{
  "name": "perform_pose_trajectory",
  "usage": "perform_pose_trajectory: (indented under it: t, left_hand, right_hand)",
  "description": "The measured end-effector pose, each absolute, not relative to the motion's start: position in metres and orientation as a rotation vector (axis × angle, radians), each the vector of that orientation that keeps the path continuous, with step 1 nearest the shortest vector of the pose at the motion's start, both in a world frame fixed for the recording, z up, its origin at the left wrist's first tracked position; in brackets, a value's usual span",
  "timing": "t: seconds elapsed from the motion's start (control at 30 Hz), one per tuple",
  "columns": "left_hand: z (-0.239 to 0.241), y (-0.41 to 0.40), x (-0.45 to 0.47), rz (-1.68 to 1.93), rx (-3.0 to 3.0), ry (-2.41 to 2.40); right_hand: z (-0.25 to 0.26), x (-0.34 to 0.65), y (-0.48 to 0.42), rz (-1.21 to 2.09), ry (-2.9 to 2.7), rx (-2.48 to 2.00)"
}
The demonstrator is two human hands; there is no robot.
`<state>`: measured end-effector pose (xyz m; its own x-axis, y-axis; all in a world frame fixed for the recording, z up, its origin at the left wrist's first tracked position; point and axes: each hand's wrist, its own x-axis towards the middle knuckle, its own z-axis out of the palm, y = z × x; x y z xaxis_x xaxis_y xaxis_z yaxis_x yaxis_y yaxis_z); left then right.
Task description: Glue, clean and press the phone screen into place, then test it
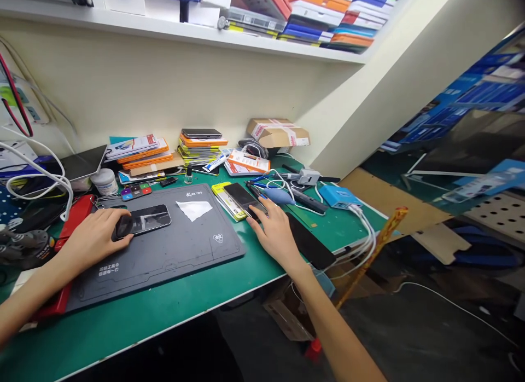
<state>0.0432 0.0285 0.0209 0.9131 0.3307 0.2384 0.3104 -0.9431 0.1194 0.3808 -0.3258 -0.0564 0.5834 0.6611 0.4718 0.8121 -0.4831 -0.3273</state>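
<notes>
My left hand point(100, 229) is closed around the left end of a dark smartphone point(150, 219), which lies face up at the left part of a grey work mat point(164, 267). Thumb and fingers sit on opposite edges of it. At the right, my right hand point(273, 229) has its fingers and thumb at the near end of a second smartphone point(240, 195). That phone rests partly over a yellow and white packet point(227, 204). A scrap of white paper point(194, 209) lies on the mat between the hands. Beside my right wrist is a long black panel point(309, 242).
Stacked boxes point(203, 144) and a cardboard carton point(279, 133) stand along the wall. A blue charger block point(339, 196) with white cables sits near the right edge. A small bottle point(188, 175) and a white jar point(104, 182) are behind the mat. Overhead runs a loaded shelf point(164, 29).
</notes>
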Motion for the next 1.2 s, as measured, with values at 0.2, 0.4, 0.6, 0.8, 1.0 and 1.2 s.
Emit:
perform_pose_trajectory:
  t: [0.2, 0.4, 0.6, 0.8, 1.0, 1.2]
  left_hand:
    - [0.016, 0.04, 0.048, 0.348, 2.925, 0.495]
    - [0.009, 0.039, 0.046, 0.52, 2.903, 0.367]
    - [0.007, 0.037, 0.046, 0.537, 2.929, 0.327]
    - [0.005, 0.036, 0.046, 0.474, 2.917, 0.36]
    - [0.002, 0.033, 0.044, 0.381, 2.886, 0.436]
    - [-0.004, 0.03, 0.043, 0.409, 2.821, 0.416]
  right_hand:
    - [-0.054, 0.384, -0.333, -0.387, -1.16, -2.285]
    - [-0.054, 0.391, -0.346, -0.479, -0.972, -2.289]
    - [-0.061, 0.391, -0.33, -0.458, -0.958, -2.355]
    - [-0.058, 0.39, -0.311, -0.465, -0.955, -2.407]
    - [-0.049, 0.382, -0.364, -0.567, -0.805, -2.574]
    - [-0.061, 0.397, -0.443, -0.336, -0.712, -2.803]
